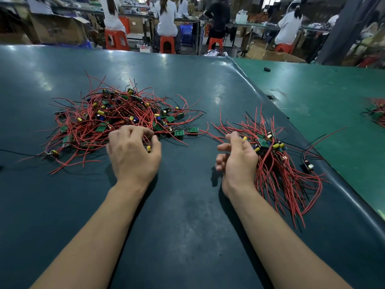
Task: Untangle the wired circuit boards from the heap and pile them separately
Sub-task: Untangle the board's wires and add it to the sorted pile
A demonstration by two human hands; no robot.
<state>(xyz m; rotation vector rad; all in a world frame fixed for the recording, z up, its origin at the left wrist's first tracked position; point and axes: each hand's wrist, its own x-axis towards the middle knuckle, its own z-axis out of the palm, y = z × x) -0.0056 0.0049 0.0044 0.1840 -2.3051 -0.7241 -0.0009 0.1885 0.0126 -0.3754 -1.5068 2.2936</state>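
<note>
A tangled heap [116, 119] of small green circuit boards with red and black wires lies on the dark green mat at the left. My left hand [133, 153] sits at the heap's near edge, fingers curled around a board with a yellow capacitor [148, 148] and its red wires. A second, tidier pile [273, 161] of wired boards lies at the right, wires pointing the same way. My right hand [237, 159] hovers beside that pile's left edge, fingers loosely curled and holding nothing.
One loose board [308, 165] lies just right of the sorted pile, near the mat's raised edge [291, 130]. Another heap of wires [377, 111] sits on the lighter green table at the far right. Several people sit on orange stools at benches behind.
</note>
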